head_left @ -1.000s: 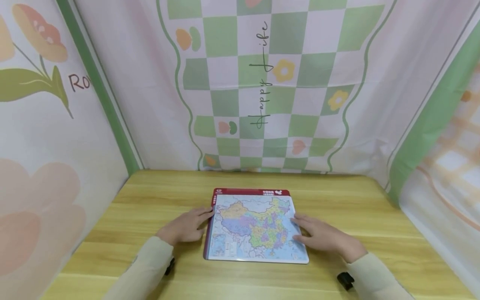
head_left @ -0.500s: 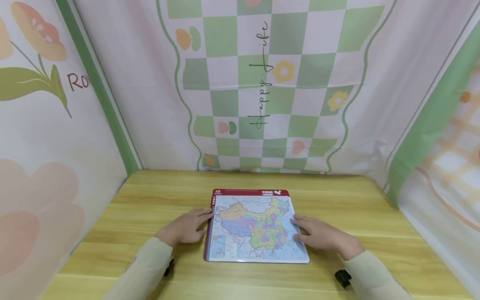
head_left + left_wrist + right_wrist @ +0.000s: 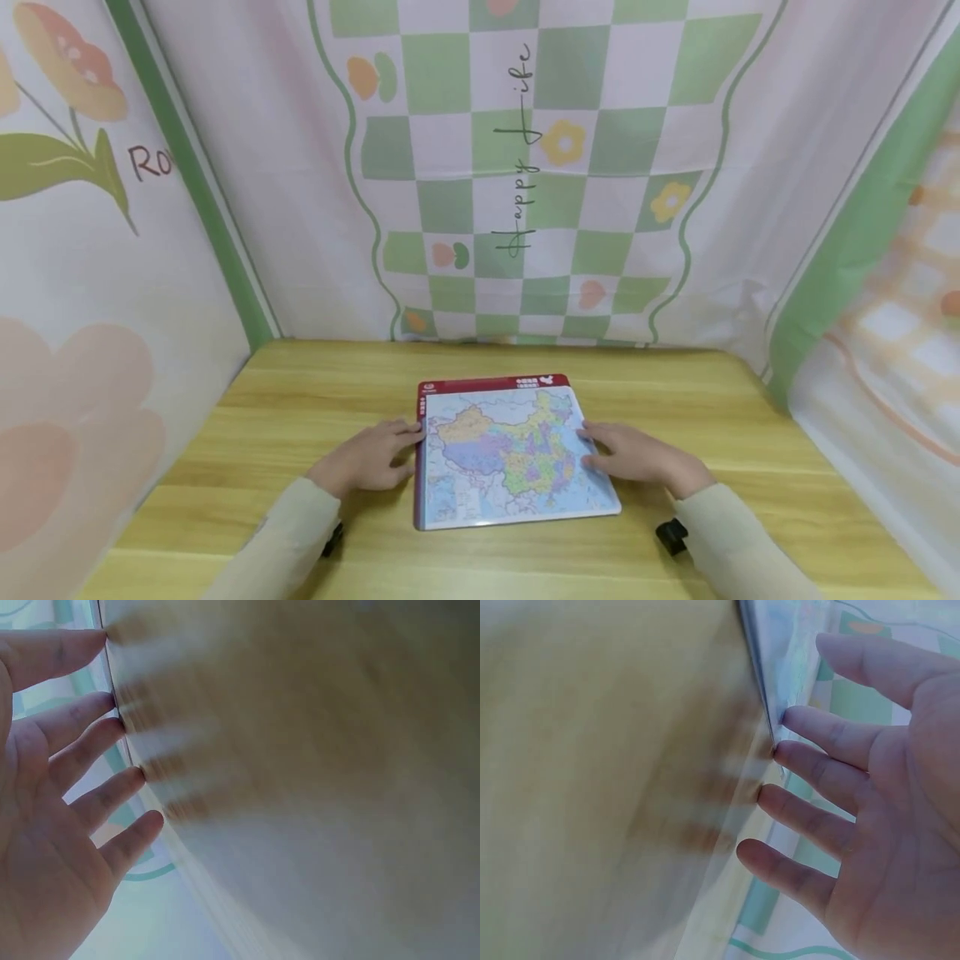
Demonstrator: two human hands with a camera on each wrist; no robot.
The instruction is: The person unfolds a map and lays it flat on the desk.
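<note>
A flat map board point(image 3: 495, 458) with a red border along its top and left side lies on the table, slightly turned, its coloured map facing up. My left hand point(image 3: 375, 456) rests at its left edge with fingertips touching it. At the right edge, my right hand point(image 3: 637, 454) has its fingertips on the board's margin. In the left wrist view the left hand point(image 3: 60, 802) has spread, nearly straight fingers. The right hand point(image 3: 885, 795) in the right wrist view also shows extended fingers, by the board's thin dark edge point(image 3: 756, 660).
The wooden table point(image 3: 300, 383) reaches back to a curtain point(image 3: 525, 167) with a green-and-white checked print. Patterned fabric point(image 3: 97, 275) hangs along the left side, and more fabric point(image 3: 892, 333) on the right. Dark wrist devices point(image 3: 672, 536) show under the sleeves.
The board has turned slightly counter-clockwise, its right side moving away from me. My right hand has shifted a little forward and left with it. The left hand has barely moved.
</note>
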